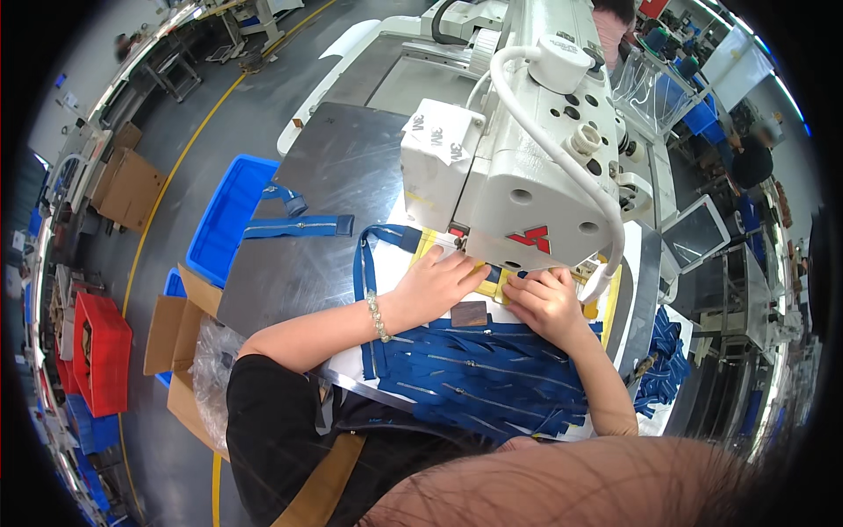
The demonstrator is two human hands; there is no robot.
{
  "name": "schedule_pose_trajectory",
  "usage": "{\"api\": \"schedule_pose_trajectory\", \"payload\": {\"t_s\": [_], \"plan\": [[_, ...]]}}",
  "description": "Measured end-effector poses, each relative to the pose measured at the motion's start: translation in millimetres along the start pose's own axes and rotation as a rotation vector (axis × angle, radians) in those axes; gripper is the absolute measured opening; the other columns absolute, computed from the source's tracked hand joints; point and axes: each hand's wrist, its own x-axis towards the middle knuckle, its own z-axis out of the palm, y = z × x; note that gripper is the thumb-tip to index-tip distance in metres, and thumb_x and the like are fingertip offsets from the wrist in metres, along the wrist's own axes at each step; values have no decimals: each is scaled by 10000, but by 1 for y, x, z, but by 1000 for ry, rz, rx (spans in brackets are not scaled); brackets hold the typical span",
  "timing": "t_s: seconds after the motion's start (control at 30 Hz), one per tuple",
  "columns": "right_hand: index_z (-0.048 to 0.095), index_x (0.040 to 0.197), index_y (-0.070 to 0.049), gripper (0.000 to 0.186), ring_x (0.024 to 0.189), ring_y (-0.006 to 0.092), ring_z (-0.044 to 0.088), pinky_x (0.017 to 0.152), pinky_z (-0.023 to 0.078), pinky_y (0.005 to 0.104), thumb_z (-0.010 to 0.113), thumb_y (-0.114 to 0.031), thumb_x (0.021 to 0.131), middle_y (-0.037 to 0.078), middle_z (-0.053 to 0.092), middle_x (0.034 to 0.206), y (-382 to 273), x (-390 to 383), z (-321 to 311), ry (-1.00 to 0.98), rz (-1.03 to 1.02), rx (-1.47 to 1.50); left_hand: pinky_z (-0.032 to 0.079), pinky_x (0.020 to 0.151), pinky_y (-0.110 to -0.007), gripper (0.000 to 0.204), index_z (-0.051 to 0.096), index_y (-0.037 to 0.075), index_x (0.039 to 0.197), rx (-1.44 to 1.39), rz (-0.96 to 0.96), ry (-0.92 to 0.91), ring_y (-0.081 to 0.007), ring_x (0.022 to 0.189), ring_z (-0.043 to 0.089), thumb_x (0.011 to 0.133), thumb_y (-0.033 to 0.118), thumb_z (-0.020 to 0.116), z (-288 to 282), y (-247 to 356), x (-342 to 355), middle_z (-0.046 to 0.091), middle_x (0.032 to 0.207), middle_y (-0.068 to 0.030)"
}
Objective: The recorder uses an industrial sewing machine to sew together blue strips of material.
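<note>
Blue metal zippers (474,369) lie between the wrists. Left hand (442,285) is loosely open over the yellow frame (499,292); right hand (544,300) curls beside it, whether pinching I cannot tell.

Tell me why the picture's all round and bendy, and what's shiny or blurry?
In the head view, the wide fisheye lens curves the yellow floor line and leaves black corners; in the head view, the metal table shows pale glare; in the head view, the blue zippers look fairly clear, but the faraway person at right looks fuzzy.
</note>
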Motion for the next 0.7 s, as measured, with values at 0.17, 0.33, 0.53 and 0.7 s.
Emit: {"api": "schedule_pose_trajectory", "payload": {"t_s": [0.17, 0.33, 0.53, 0.7], "plan": [[689, 956, -103, 314, 852, 156, 587, 759, 380, 326, 767, -170, 660, -25, 671, 991, 0, 0, 2, 19, -7, 10, 385, 851, -337, 370, 576, 128, 1206, 8, -2, -7, -126, 1043, 518, 847, 201, 531, -1, 0, 0, 574, 1095, 3], [688, 956, -97, 308, 844, 153, 586, 744, 376, 322, 765, -164, 665, -19, 672, 991, 0, 0, 3, 41, -11, 15, 380, 859, -341, 365, 578, 130, 1205, -25, -18, -32, -125, 1043, 521, 849, 196, 525, -4, 1, 0, 576, 1088, 1], [686, 962, -97, 310, 834, 155, 587, 734, 377, 320, 766, -164, 670, -16, 673, 990, 0, -2, 5, 57, 5, 11, 366, 875, -334, 364, 577, 132, 1206, -1, -28, -52, -125, 1046, 525, 851, 192, 522, -5, 2, 0, 578, 1085, 4], [684, 966, -94, 307, 825, 149, 589, 731, 381, 309, 765, -170, 680, -11, 675, 989, -2, -1, 4, 50, -6, 10, 362, 885, -355, 368, 574, 140, 1214, -22, -33, -45, -127, 1044, 525, 855, 197, 518, -3, 3, -1, 581, 1081, 9]]}}
